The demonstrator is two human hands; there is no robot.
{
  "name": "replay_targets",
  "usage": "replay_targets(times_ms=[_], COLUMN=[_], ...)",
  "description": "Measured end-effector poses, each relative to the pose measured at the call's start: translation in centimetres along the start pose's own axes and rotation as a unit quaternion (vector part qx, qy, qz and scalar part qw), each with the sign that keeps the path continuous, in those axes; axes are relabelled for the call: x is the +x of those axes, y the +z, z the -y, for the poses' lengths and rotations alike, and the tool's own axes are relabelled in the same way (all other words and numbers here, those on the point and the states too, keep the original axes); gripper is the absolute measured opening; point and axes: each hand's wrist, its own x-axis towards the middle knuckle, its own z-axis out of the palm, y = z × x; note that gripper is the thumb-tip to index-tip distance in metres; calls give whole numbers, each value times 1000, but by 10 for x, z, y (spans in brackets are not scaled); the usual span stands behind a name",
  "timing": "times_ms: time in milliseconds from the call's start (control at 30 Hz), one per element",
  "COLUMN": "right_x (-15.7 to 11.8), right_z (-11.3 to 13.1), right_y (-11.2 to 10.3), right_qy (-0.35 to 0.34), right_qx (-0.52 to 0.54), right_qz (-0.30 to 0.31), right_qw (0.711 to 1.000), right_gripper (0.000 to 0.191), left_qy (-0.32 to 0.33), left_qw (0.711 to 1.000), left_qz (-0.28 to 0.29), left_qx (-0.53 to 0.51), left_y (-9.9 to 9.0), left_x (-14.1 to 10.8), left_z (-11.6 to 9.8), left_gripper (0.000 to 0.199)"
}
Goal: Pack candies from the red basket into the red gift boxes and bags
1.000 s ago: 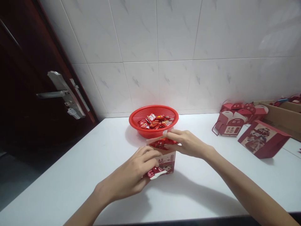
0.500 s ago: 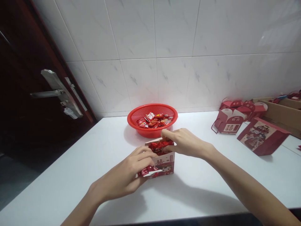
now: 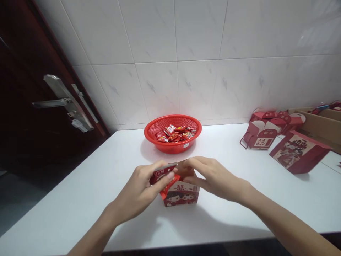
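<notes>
A red and cream paper gift box (image 3: pixel 182 197), printed with a double character and cartoon figures, stands on the white table with its top open. My left hand (image 3: pixel 145 188) is closed at its left side, thumb and fingers pinching a dark red box flap (image 3: pixel 160 173). A bright red wrapper (image 3: pixel 168 186) pokes out beneath the left thumb. At the opening's right side my right hand (image 3: pixel 215 177) curls around the upper edge, forefinger at the back and thumb toward the front. Its fingertips are partly hidden, and most of the box's inside is covered by both hands.
Behind the box sits a red plastic basket (image 3: pixel 173 145) with several red candy packets (image 3: pixel 174 135). To the right are folded gift boxes (image 3: pixel 259 137), a maroon box lying tilted (image 3: pixel 299 153) and a cardboard carton (image 3: pixel 323 126). A tiled wall (image 3: pixel 157 92) bounds the white table (image 3: pixel 87 177).
My left hand has risen, lifting the left flap from its folded-out position. My right hand has shifted slightly down. Red packets visible in the opening before are now mostly covered.
</notes>
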Motion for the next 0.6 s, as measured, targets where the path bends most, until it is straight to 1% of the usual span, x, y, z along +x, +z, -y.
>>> replay_targets(times_ms=[67, 100, 167, 233, 333, 400, 500, 600], right_x=[-8, -11, -17, -22, -29, -32, -35, -36], right_z=[9, 13, 20, 25, 31, 35, 39, 38], right_y=[5, 6, 9, 12, 17, 20, 23, 25], right_qy=[-14, -21, -32, -37, -48, -47, -43, -39], right_qx=[-4, -7, -12, -16, -21, -19, -5, 7], right_qz=[-24, -37, -63, -91, -134, -156, -162, -159], right_qw=[1000, 999, 997, 995, 990, 987, 986, 987], right_gripper=[20, 25, 36, 44, 51, 51, 47, 47], left_qy=[-18, -21, -16, 1, 37, 66, 100, 88], left_qw=[999, 999, 999, 998, 997, 995, 988, 982], left_qz=[-31, -42, -47, -39, -24, -4, 35, 74], left_qx=[1, 7, 24, 41, 60, 75, 111, 147], left_y=[2, 3, 7, 11, 15, 16, 13, 7], left_x=[2, 2, 3, 2, 0, -1, -1, 3], left_z=[-5, -7, -11, -13, -14, -14, -15, -16], left_gripper=[35, 36, 32, 27, 24, 22, 21, 22])
